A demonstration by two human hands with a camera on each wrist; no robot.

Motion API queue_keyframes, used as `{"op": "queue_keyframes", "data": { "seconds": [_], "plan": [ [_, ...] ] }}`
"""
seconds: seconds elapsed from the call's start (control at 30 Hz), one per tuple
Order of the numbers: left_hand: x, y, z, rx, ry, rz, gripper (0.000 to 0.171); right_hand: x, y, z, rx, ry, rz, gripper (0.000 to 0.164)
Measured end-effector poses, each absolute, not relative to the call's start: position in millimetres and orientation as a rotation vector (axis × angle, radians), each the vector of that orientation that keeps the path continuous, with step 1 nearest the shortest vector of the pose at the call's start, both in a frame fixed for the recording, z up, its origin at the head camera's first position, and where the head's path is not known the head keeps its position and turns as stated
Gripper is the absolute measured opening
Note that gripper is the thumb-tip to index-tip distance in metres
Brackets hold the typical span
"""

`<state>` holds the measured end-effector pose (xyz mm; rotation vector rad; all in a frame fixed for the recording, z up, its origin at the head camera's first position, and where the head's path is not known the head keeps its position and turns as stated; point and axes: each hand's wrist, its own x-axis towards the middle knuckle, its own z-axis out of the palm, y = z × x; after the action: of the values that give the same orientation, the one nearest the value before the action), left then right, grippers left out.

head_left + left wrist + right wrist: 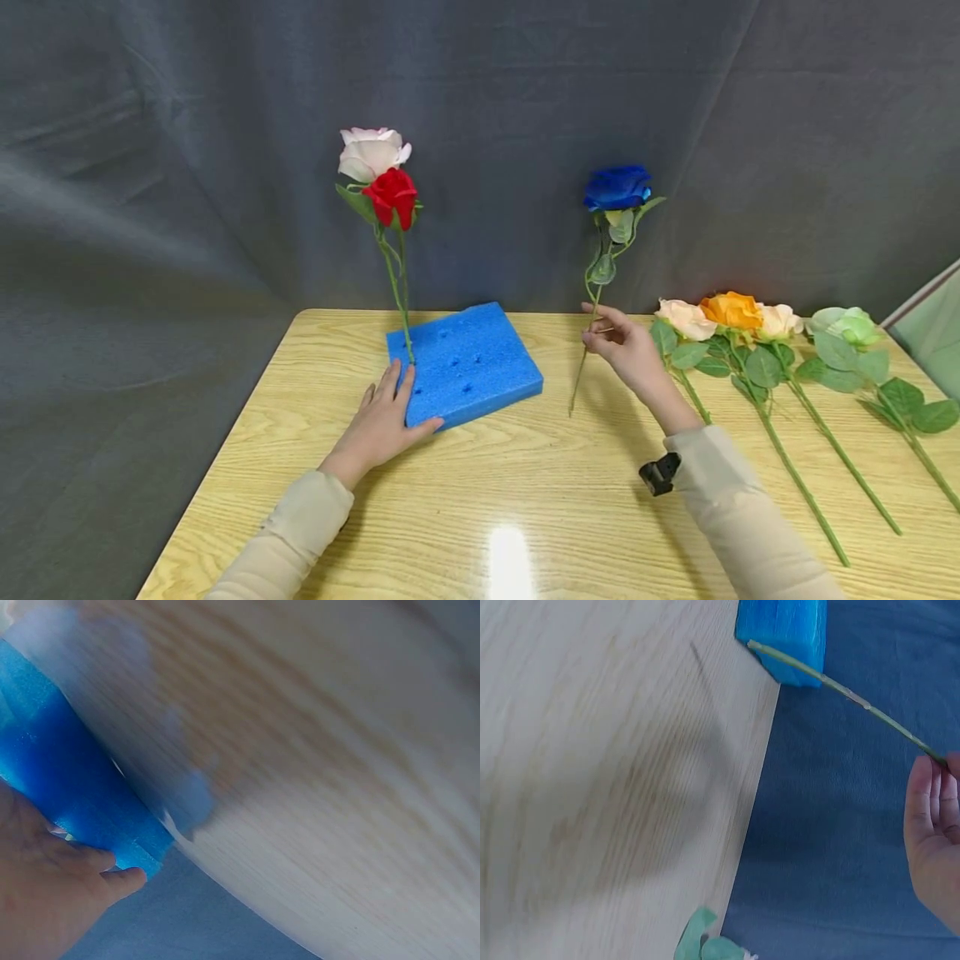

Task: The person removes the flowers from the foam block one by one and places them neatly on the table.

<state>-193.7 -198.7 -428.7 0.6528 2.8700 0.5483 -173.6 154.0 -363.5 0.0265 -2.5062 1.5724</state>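
Observation:
A blue foam block (480,358) with several small holes lies flat on the table. A white rose (372,156) and a red rose (393,197) stand in its left part, stems nearly together. My left hand (382,425) rests on the block's left front corner, fingers spread near the stems; the left wrist view shows the thumb along the foam (75,780). Right of the block, my right hand (618,346) pinches the stem of an upright blue rose (618,188). That stem's lower end hangs above the table, and the right wrist view shows the bare stem (840,688) apart from my palm.
To the right on the wooden table (465,508) lie a peach rose (686,320), an orange rose (732,311), another peach rose (780,322) and a pale green rose (855,327), stems toward the front. A dark grey curtain (495,167) hangs behind the table.

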Motion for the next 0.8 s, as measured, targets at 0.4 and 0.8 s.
{"op": "queue_keyframes", "data": {
  "seconds": [0.4,0.8],
  "plan": [
    [-195.0,-198.0,-428.4,0.65,2.875,0.538,0.098,-163.2,183.0,-363.0,0.062,-2.448,1.652,0.048],
    [-194.5,-197.9,-427.6,0.643,2.864,0.547,0.098,-147.6,207.0,-370.2,0.103,-2.579,1.69,0.061]
  ]
}}
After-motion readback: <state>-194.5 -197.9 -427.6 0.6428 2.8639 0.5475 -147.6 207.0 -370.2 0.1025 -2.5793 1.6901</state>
